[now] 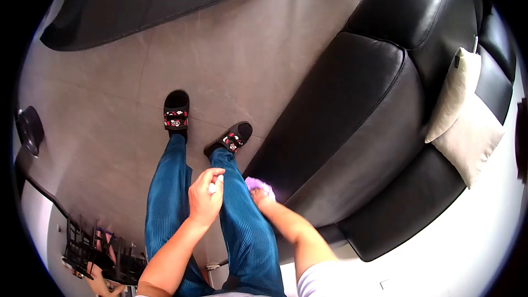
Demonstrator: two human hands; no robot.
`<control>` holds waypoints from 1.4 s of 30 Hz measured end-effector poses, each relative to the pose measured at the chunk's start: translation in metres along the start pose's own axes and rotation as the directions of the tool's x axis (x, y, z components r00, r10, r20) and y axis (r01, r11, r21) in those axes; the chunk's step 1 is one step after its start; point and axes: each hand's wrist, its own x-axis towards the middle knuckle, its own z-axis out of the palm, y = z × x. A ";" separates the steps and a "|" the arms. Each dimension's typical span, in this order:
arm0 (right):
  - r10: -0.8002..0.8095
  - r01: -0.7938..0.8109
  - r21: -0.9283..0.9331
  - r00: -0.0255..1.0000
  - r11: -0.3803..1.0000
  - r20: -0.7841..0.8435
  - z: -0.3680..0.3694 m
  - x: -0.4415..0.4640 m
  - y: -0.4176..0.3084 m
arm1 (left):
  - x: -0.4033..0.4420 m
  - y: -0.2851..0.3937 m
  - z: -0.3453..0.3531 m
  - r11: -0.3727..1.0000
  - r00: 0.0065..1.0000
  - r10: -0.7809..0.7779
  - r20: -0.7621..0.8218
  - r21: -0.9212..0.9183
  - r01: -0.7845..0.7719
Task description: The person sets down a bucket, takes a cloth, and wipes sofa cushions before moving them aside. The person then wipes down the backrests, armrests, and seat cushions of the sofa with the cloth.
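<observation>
My left hand [204, 202] is closed in front of my knees, with a small white object [213, 188] showing between the fingers. What that object is, I cannot make out. My right hand [263, 197] grips a fluffy purple cloth [259, 185] beside my right leg, at the near end of the black leather sofa [330, 115]. The cloth lies against or very close to the sofa's edge; whether it touches is not clear. Part of the right hand's fingers is hidden behind the cloth.
Two pale cushions [459, 126] lean on the sofa's backrest. A dark rug or mat [154, 0] spans the far side of the grey tiled floor [110, 71]. A round black object [30, 130] stands at far left. Black chairs [104, 256] and another person's arm [98, 281] appear lower left.
</observation>
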 end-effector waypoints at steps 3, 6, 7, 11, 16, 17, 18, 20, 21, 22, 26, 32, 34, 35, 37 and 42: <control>-0.354 0.355 0.114 0.935 0.928 -0.032 0.071 -0.056 -0.162 | 0.012 0.015 -0.002 0.996 0.998 0.053 -0.028 -0.069 -0.055; -0.574 0.587 0.097 0.808 0.804 -0.128 0.089 -0.051 -0.317 | 0.010 0.022 -0.005 0.997 0.998 0.054 -0.012 -0.054 -0.054; -0.631 0.643 0.072 0.763 0.762 -0.138 0.089 -0.042 -0.367 | 0.011 0.024 -0.006 0.997 0.999 0.046 -0.004 -0.059 -0.046; -0.741 -0.356 -0.861 0.670 -0.365 0.037 0.113 -0.074 -0.531 | 0.015 0.037 -0.012 0.998 0.998 0.036 -0.047 -0.054 -0.039; -0.849 -0.724 -0.447 0.476 -0.526 0.229 0.122 -0.099 -0.581 | 0.013 0.045 -0.015 0.997 0.999 0.027 0.032 -0.074 -0.025; -0.835 -0.741 -0.386 0.479 -0.550 0.270 0.114 -0.089 -0.574 | 0.016 0.045 -0.015 0.998 0.998 0.041 0.037 -0.053 -0.039; -0.781 -0.720 -0.311 0.531 -0.621 0.329 0.098 -0.076 -0.559 | 0.018 0.044 -0.015 0.998 0.997 0.057 0.042 -0.034 -0.056; -0.696 -0.646 -0.258 0.656 -0.718 0.293 0.086 -0.064 -0.505 | 0.021 0.039 -0.013 0.998 0.997 0.069 0.047 -0.014 -0.069; -0.649 -0.597 -0.255 0.709 -0.761 0.276 0.083 -0.059 -0.471 | 0.022 0.037 -0.012 0.997 0.996 0.073 0.042 0.003 -0.074; -0.604 -0.545 -0.268 0.751 -0.795 0.265 0.082 -0.056 -0.436 | 0.022 0.036 -0.011 0.997 0.996 0.076 0.049 0.014 -0.076; -0.493 -0.289 -0.553 0.830 -0.781 0.262 0.087 -0.060 -0.339 | 0.021 0.027 -0.001 0.995 0.992 0.095 0.085 0.007 -0.096; -0.810 0.461 -0.845 0.584 0.271 0.059 0.127 -0.105 -0.447 | 0.031 0.024 0.000 0.985 0.983 0.161 0.085 0.052 -0.166; -0.877 0.385 -0.888 0.478 0.250 -0.040 0.148 -0.139 -0.520 | 0.032 0.024 -0.001 0.984 0.982 0.160 0.096 0.068 -0.167; -0.889 0.062 -0.996 0.458 0.061 -0.026 0.155 -0.157 -0.551 | 0.032 0.024 -0.002 0.981 0.981 0.171 0.096 0.071 -0.178; -0.917 -0.823 -0.406 0.374 -0.397 0.138 0.151 -0.173 -0.583 | 0.032 0.020 -0.001 0.979 0.978 0.181 0.103 0.080 -0.189; -0.888 -0.850 -0.262 0.424 -0.458 0.175 0.152 -0.178 -0.547 | 0.036 0.011 -0.003 0.974 0.974 0.191 0.122 0.098 -0.203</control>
